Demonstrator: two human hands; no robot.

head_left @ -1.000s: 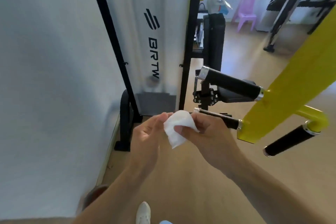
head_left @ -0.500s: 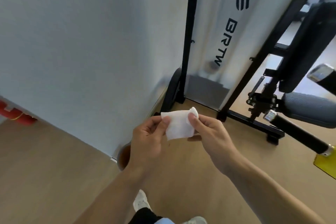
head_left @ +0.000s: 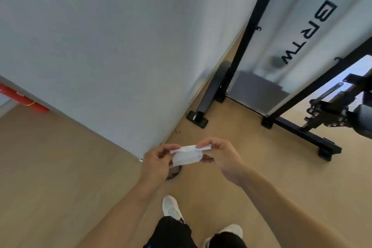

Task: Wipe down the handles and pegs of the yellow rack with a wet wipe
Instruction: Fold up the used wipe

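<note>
A white wet wipe (head_left: 187, 156) is stretched flat between both hands at chest height over the wooden floor. My left hand (head_left: 157, 164) pinches its left edge and my right hand (head_left: 222, 157) pinches its right edge. The yellow rack is out of view. Only a grey padded handle end (head_left: 364, 121) and a black bracket (head_left: 326, 112) show at the right edge.
A white wall corner (head_left: 141, 153) comes down just beyond my hands. A black-framed white banner stand (head_left: 291, 32) with floor feet (head_left: 314, 137) stands at the right. Red objects (head_left: 22, 96) lie at the far left. My white shoes (head_left: 172, 208) are below.
My view has swung left and down, away from the yellow rack, which has left the frame. The wipe, bunched at a handle a second ago, is now spread between both hands.
</note>
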